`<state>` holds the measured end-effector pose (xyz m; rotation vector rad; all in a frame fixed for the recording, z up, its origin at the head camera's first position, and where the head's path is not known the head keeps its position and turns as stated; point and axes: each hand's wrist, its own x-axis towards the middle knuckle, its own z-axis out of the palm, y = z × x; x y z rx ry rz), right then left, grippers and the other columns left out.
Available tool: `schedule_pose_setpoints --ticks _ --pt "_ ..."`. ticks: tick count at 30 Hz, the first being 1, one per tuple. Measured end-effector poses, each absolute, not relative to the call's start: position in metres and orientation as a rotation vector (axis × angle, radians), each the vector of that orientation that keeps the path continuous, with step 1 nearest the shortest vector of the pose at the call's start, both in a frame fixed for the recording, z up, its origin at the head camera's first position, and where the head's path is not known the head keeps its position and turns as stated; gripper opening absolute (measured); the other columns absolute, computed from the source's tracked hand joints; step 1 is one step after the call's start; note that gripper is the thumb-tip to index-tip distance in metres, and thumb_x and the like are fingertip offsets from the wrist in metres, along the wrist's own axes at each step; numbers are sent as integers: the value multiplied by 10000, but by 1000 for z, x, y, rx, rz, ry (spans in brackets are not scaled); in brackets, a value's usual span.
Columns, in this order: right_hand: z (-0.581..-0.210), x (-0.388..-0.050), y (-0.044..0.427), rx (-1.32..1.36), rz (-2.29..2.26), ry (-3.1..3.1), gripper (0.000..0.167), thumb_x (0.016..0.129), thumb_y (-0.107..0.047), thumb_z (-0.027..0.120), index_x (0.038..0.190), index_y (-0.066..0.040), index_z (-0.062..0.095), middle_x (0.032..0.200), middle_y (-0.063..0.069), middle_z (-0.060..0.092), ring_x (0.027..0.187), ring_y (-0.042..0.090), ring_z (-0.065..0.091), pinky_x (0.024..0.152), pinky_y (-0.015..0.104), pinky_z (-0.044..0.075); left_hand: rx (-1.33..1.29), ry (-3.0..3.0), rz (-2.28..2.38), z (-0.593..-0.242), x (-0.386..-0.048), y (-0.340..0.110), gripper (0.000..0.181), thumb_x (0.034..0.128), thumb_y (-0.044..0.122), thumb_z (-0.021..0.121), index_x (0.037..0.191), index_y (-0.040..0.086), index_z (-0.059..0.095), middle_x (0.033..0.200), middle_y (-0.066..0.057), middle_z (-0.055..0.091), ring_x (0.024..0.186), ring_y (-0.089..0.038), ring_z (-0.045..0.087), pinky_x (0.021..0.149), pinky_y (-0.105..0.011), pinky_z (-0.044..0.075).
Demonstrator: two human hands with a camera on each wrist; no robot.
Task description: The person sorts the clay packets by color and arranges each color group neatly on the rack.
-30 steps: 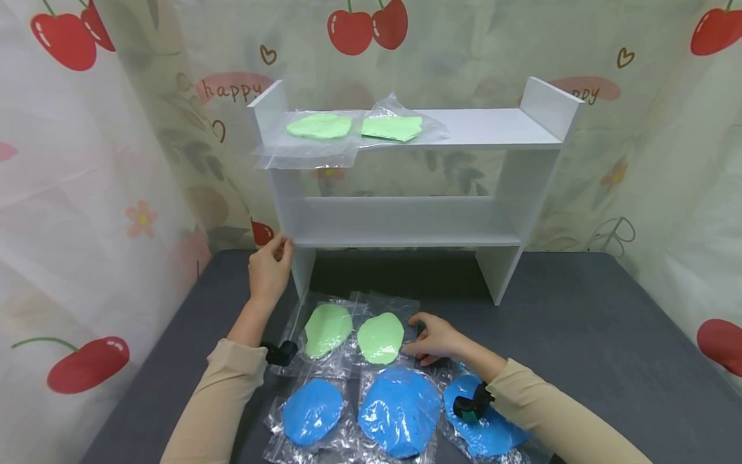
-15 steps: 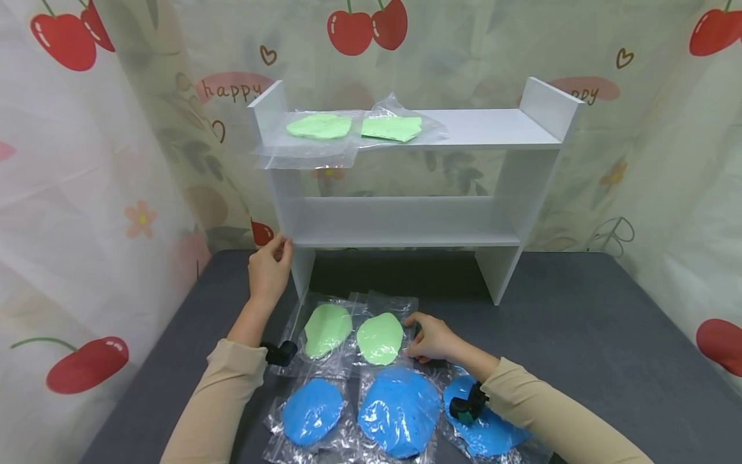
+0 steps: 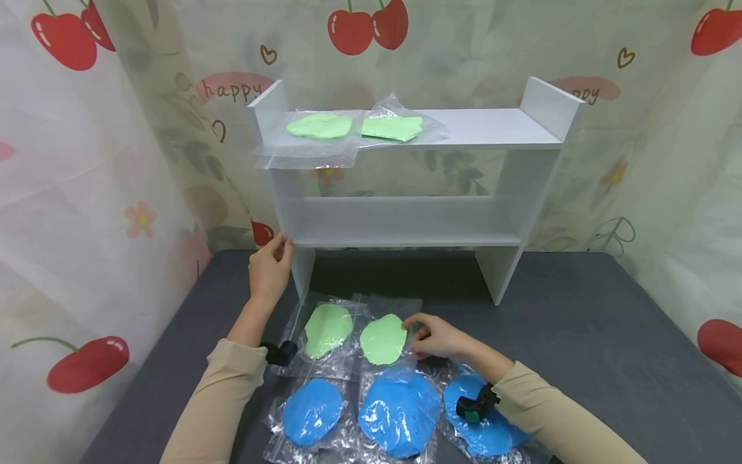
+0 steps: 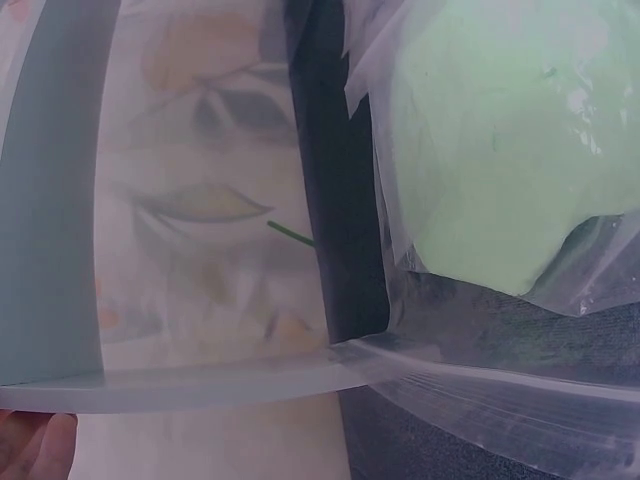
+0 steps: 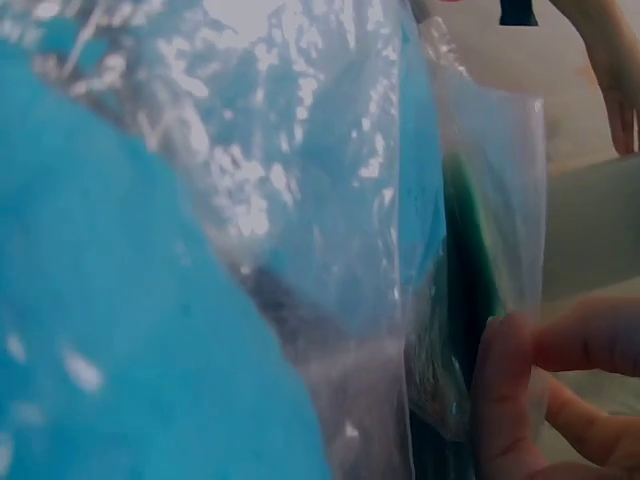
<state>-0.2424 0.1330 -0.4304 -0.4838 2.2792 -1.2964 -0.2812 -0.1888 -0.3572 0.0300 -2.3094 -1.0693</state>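
My left hand (image 3: 270, 270) grips the left side panel of a white shelf (image 3: 406, 222) near the middle board; its fingertips (image 4: 45, 445) show at the panel's edge in the left wrist view. In front of the shelf, my right hand (image 3: 438, 337) pinches the right edge of a clear zip bag (image 5: 520, 190) between thumb and fingers. This bag holds a flat green slab (image 3: 384, 339), with its right side seemingly lifted. Beside it on the left lies another bagged green slab (image 3: 328, 330).
Bagged blue slabs (image 3: 313, 412) lie in a row at the front of the dark table (image 3: 580, 335). Two bagged green slabs (image 3: 320, 126) rest on the shelf's top board, one bag overhanging its front edge. Printed curtains (image 3: 145, 161) surround the table.
My right hand first went slightly left onto the bag's edge, then back right. The right green slab has shifted a little right with the bag. My left hand has stayed still.
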Motion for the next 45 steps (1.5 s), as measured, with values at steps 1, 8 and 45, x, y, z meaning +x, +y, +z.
schedule_pose_setpoints --ticks 1,8,45 --pt "-430 -243 134 -472 -1300 2260 463 831 -3 581 1282 21 479 774 81 572 667 140 577 656 278 529 29 -2309 -1069 -357 -281 -189 372 965 242 506 1274 48 578 1051 -174 699 871 -311 687 700 -452 516" --pt "-431 -243 137 -380 -1361 2267 448 836 -59 554 1282 -13 535 1126 189 619 808 162 568 736 321 539 31 -2318 -1064 -356 -279 -189 377 964 245 506 1279 48 573 1043 -176 700 866 -312 688 699 -450 517" --pt "-398 -226 144 -434 -1617 2490 474 858 -117 650 1316 -88 530 1403 173 470 576 126 526 505 207 427 23 -2304 -1076 -356 -280 -188 373 962 256 513 1270 58 585 1049 -167 701 889 -308 688 684 -452 520"
